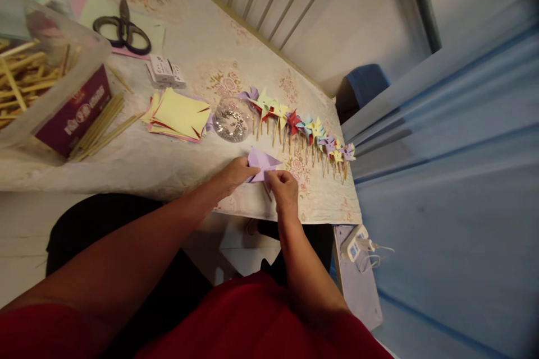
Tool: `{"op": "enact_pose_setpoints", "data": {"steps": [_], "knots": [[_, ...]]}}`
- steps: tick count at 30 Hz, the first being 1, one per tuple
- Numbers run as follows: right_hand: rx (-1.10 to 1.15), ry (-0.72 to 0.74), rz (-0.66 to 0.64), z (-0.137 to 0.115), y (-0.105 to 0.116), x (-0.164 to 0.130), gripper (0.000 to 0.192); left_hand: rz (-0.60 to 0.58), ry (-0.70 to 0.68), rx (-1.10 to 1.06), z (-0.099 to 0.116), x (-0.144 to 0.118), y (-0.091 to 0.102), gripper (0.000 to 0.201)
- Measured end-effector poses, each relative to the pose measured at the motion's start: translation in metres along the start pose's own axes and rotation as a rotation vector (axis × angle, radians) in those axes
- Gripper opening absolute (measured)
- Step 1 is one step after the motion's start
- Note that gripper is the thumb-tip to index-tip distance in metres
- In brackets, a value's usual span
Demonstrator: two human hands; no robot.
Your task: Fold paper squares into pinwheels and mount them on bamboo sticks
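Both hands meet over a purple paper piece (261,160) near the table's front edge. My left hand (236,175) pinches its left side and my right hand (284,188) grips its lower right corner, with fingers curled over the paper. Just beyond lies a row of several finished paper pinwheels (304,130) on wooden sticks, in purple, green, yellow, red and blue. A clear round dish of small pins (231,119) sits left of the row. A stack of coloured paper squares (179,115) lies further left.
A clear plastic box (63,76) of wooden sticks stands at the far left, with loose sticks (103,126) beside it. Black scissors (123,30) lie on paper at the back. A small white box (166,71) sits mid-table. A power strip (357,241) rests on a stool below right.
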State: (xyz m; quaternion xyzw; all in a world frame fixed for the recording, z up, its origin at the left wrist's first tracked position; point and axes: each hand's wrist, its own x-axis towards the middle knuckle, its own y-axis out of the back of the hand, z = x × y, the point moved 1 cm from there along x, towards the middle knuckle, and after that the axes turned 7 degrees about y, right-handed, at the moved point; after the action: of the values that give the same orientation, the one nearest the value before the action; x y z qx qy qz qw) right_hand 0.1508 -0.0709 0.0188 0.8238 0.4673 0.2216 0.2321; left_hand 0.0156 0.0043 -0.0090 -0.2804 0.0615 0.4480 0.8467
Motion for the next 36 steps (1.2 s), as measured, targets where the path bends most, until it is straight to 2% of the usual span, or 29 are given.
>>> {"op": "enact_pose_setpoints", "data": {"steps": [2,4,5,8,10,12,15,20,26,30,33,36], "knots": [[-0.033,0.034,0.139,-0.007,0.019,0.008,0.030,-0.014,0.004,0.021,0.004,-0.001,0.001,0.013],[-0.044,0.099,0.133,-0.014,0.036,0.021,0.036,-0.044,0.002,0.067,0.007,-0.001,0.003,0.012],[-0.031,0.110,0.070,-0.016,0.043,0.027,0.039,-0.062,-0.001,0.095,0.008,-0.001,0.003,0.012],[0.123,0.029,-0.233,-0.021,0.051,0.042,0.044,-0.136,-0.002,0.167,0.009,-0.003,0.004,0.013],[0.192,-0.037,-0.419,-0.023,0.048,0.045,0.042,-0.187,0.007,0.200,0.008,-0.003,0.003,0.014],[0.195,-0.078,-0.543,-0.022,0.042,0.043,0.038,-0.231,0.014,0.229,0.007,-0.004,0.003,0.015],[0.150,-0.104,-0.637,-0.018,0.032,0.038,0.032,-0.251,0.017,0.272,0.006,-0.005,0.003,0.016],[0.119,-0.122,-0.698,-0.006,0.023,0.036,0.024,-0.230,0.008,0.316,0.009,-0.009,0.003,0.011],[0.013,-0.118,-0.729,-0.005,0.022,0.034,0.022,-0.227,0.013,0.359,0.004,-0.007,0.003,0.015],[0.018,-0.133,-0.696,-0.004,0.021,0.031,0.020,-0.239,0.055,0.275,-0.001,-0.003,0.005,0.014],[0.121,-0.166,-0.579,-0.001,0.019,0.031,0.022,-0.261,0.101,0.109,0.002,-0.003,0.006,0.015],[0.275,-0.184,-0.406,0.005,0.015,0.034,0.028,-0.245,0.127,-0.107,0.007,-0.004,0.008,0.028]]}}
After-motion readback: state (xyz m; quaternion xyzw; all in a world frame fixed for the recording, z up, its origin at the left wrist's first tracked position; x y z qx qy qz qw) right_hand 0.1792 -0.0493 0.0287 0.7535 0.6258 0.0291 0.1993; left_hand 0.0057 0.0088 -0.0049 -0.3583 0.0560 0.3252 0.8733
